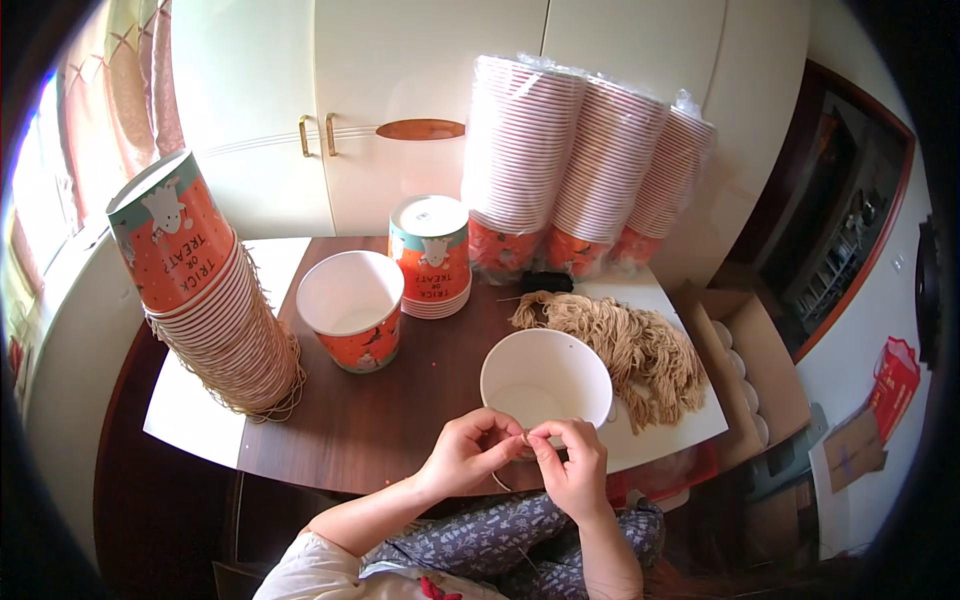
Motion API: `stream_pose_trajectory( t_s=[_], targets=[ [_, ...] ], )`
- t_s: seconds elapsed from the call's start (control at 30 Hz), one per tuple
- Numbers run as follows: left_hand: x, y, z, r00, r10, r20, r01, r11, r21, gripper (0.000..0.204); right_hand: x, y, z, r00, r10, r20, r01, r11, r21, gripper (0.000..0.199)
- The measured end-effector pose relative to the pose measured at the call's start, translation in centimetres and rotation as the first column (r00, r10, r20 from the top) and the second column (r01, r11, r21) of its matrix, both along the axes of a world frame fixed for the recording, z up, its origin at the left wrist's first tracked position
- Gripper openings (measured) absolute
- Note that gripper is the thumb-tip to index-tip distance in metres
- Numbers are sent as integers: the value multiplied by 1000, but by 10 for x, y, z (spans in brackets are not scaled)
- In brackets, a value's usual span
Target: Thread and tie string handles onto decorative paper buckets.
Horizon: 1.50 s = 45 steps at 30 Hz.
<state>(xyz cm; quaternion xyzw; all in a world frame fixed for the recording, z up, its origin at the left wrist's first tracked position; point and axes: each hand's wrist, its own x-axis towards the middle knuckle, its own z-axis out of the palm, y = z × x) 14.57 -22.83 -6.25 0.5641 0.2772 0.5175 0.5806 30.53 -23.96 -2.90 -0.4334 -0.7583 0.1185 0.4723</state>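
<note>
My left hand (pixel 465 452) and my right hand (pixel 576 468) meet fingertip to fingertip at the near rim of a white-lined paper bucket (pixel 545 372). Both are closed in a pinch on a thin tan string (pixel 526 438), mostly hidden by the fingers. A loose end seems to hang below the left hand. The bucket stands upright near the table's front edge, its outer side out of sight. Just behind and to its right lies a heap of tan strings (pixel 625 350).
An orange-and-green bucket (pixel 362 345) stands upright at mid-table, before a short upside-down stack (pixel 430 250). At left leans a tall stack with strings (pixel 215 310). Plastic-wrapped bucket stacks (pixel 525 140) stand at the back right. A cardboard box (pixel 770 375) sits beyond the table's right side.
</note>
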Motion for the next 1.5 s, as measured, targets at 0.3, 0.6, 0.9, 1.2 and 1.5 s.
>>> stream_pose_trajectory(
  t_s=[0.3,0.6,0.9,1.2,1.5],
  targets=[
    [4,3,-6,988,139,-67,-130,984,118,10,1,2,4,1000,11,-9,-11,1000,19,7],
    [3,2,2,957,229,-176,-195,962,193,12,-1,6,-1,996,48,-78,-46,998,35,6],
    [-1,7,4,885,394,-247,-261,861,437,9,-4,4,-1,989,48,-140,-72,982,-173,10],
    [1,-1,0,967,214,-138,-189,966,174,12,-8,2,-2,943,122,-308,-204,947,-249,8],
    [3,0,0,983,155,-100,-145,984,106,10,-9,3,-3,961,121,-247,-179,958,-226,6]
  ],
)
